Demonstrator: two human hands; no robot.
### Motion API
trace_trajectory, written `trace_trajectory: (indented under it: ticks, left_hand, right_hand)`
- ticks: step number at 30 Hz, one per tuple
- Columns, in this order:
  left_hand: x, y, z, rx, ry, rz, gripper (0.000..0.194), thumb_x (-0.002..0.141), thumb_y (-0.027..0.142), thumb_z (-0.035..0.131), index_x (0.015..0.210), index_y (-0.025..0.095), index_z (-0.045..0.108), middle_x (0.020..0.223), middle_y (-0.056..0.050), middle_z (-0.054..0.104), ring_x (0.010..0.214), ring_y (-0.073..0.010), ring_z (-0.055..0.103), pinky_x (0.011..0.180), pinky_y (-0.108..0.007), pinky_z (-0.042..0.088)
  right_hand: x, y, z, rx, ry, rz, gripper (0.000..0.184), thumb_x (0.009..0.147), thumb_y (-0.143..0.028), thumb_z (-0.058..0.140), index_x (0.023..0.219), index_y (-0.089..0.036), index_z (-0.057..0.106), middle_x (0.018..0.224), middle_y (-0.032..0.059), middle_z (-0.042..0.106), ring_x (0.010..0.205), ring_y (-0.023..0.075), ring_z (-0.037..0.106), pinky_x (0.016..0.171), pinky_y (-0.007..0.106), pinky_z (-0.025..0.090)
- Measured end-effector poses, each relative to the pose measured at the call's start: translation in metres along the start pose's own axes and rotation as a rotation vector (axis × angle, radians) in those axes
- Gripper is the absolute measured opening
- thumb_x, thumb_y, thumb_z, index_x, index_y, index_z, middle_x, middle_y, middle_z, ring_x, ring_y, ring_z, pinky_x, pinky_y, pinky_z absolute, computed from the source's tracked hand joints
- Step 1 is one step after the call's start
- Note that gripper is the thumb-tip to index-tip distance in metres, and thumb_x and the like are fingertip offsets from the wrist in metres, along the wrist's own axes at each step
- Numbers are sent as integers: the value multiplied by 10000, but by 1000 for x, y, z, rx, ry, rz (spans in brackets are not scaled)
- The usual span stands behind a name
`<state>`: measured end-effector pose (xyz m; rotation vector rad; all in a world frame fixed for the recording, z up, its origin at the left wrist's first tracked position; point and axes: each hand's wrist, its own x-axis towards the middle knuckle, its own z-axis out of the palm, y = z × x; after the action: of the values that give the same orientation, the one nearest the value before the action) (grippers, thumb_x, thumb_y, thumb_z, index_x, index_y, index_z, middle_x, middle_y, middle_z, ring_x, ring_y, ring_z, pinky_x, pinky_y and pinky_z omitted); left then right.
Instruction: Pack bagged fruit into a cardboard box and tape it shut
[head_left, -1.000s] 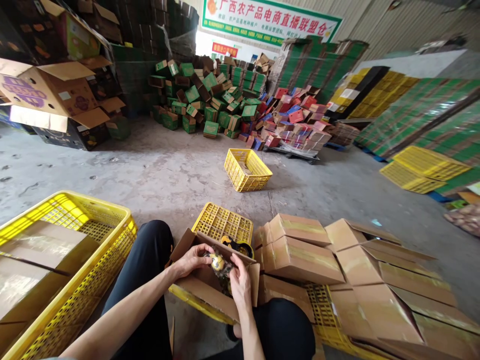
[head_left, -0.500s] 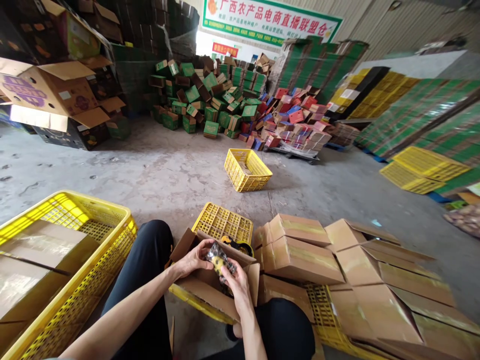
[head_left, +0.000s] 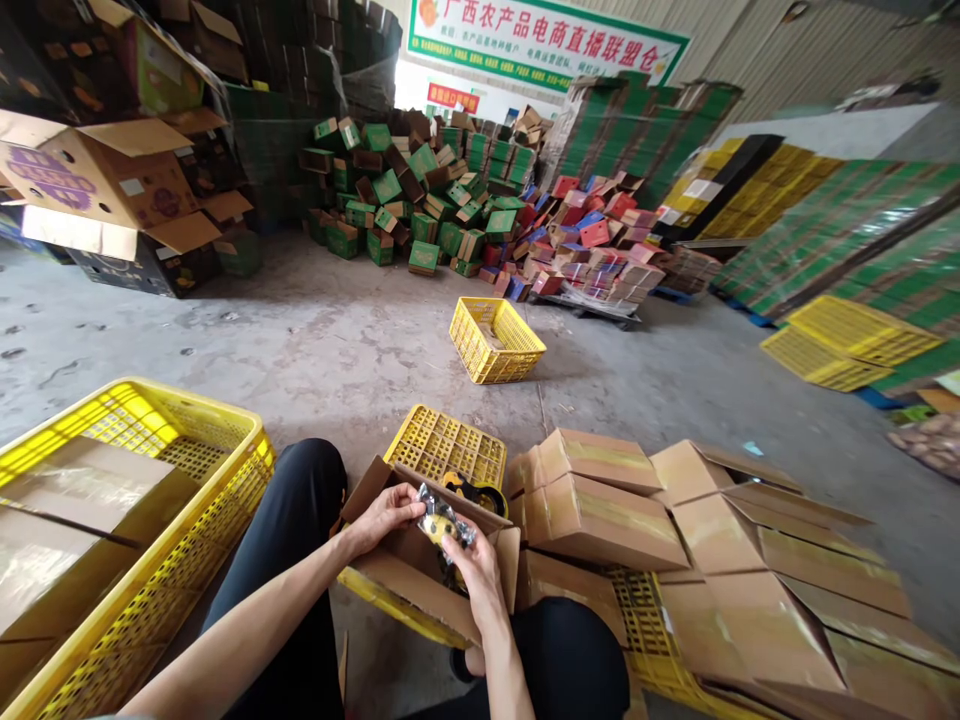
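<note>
My left hand pinches the left end of a small plastic-wrapped yellow fruit, whose clear wrapper has dark spots. From the right, my right hand has its fingers closed around the other end. The fruit's kind is not clear. Both hands are over an open cardboard box between my knees, and its inside is mostly hidden by the hands and shadow. Just beyond the box, a black and yellow tape dispenser lies on an upturned yellow crate.
Taped cardboard boxes sit to my right, some on yellow crates. At left, a large yellow crate contains boxes. Another yellow crate stands on the floor ahead. Farther back lie piled green cartons and red cartons.
My left hand has shifted slightly left, and its fingers have narrowed to a pinch on the wrapper's end. The wrapped fruit has turned a little. My right hand stays nearly in place.
</note>
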<state>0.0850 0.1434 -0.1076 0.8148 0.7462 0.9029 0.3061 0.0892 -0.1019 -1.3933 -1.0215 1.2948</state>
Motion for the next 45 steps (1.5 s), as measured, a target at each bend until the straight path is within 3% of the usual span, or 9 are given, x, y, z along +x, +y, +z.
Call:
trace_trajectory:
  ticks: [6, 11, 14, 23, 28, 37, 45]
  left_hand:
    - [1, 0, -1, -22, -5, -22, 457, 764, 487, 941, 912, 176, 641, 867, -24, 726, 778, -151, 670, 755, -262, 499]
    - [-4, 6, 1, -10, -98, -29, 590, 746, 419, 963, 1231, 227, 688, 1233, -88, 733, 1118, -241, 684, 920, -321, 517]
    - [-6, 9, 5, 20, -153, 4, 660, 748, 422, 958, 1318, 233, 686, 1306, -105, 711, 1194, -268, 659, 973, -341, 508]
    - [-6, 10, 5, 42, -47, -59, 477, 806, 589, 869, 938, 136, 799, 902, -76, 753, 826, -194, 691, 828, -313, 561]
    - [-4, 7, 3, 47, 46, -65, 523, 761, 627, 886, 906, 131, 803, 872, -78, 754, 798, -185, 689, 777, -293, 578]
    - [-2, 6, 3, 11, 59, -80, 540, 719, 647, 905, 857, 138, 786, 816, -54, 731, 764, -174, 681, 753, -290, 585]
    - [-1, 4, 3, -20, 46, -91, 514, 745, 627, 896, 880, 142, 791, 851, -67, 747, 792, -189, 702, 753, -296, 590]
  right_hand:
    - [-2, -4, 1, 18, -4, -18, 635, 695, -553, 929, 1190, -182, 783, 1117, 133, 836, 1061, 368, 788, 949, 501, 637]
    - [-5, -16, 1, 13, 71, -41, 634, 625, -571, 961, 1123, -211, 803, 1114, 106, 840, 1056, 358, 786, 960, 481, 636]
    - [-8, -24, 1, -5, 46, -45, 613, 641, -578, 955, 1116, -218, 811, 1121, 99, 841, 1063, 349, 783, 966, 456, 631]
    - [-9, -22, 6, -52, -59, -21, 646, 733, -687, 871, 1186, -228, 828, 1214, 131, 825, 1135, 394, 775, 980, 507, 640]
    - [0, -11, 7, -17, 19, 31, 711, 740, -831, 759, 1149, -259, 863, 1251, 124, 816, 1211, 438, 743, 912, 513, 679]
    - [-7, -23, 9, -50, 115, 56, 651, 774, -790, 759, 1091, -235, 884, 1081, 116, 860, 1013, 388, 805, 809, 446, 686]
    - [-8, -26, 13, 116, 97, 94, 613, 729, -750, 825, 1066, -241, 882, 1179, 114, 840, 1148, 373, 773, 825, 378, 688]
